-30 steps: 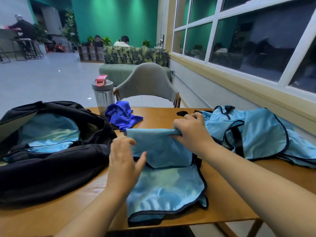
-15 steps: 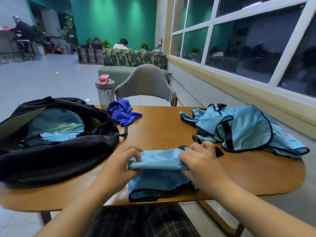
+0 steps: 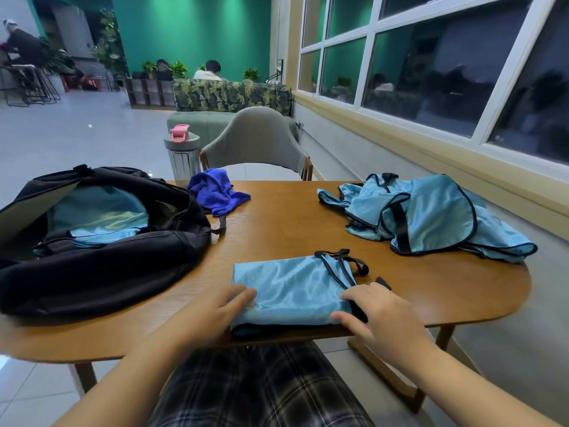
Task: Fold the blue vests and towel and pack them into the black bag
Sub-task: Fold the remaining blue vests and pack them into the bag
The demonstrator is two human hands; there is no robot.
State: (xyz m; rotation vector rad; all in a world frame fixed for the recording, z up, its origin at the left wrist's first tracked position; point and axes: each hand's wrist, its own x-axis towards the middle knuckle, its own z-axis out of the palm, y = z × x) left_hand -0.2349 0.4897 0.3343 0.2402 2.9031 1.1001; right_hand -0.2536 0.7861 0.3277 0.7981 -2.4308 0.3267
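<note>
A light blue vest (image 3: 292, 288) with black trim lies folded into a flat rectangle at the table's near edge. My left hand (image 3: 212, 309) rests on its left end with fingers stretched flat. My right hand (image 3: 378, 312) presses its right end, fingers spread. The black bag (image 3: 101, 263) sits open on the left, with light blue cloth inside. A heap of unfolded blue vests (image 3: 428, 217) lies at the right. A crumpled dark blue towel (image 3: 215, 191) lies behind the bag.
The wooden table (image 3: 292, 229) has a rounded right end near the window wall. A grey bottle (image 3: 182, 152) with a pink lid stands at the far edge, next to a grey chair (image 3: 255, 140). People sit far behind.
The vest's upper half has been folded down toward me into a compact rectangle. Both hands went from pinching the fold to lying flat on its ends.
</note>
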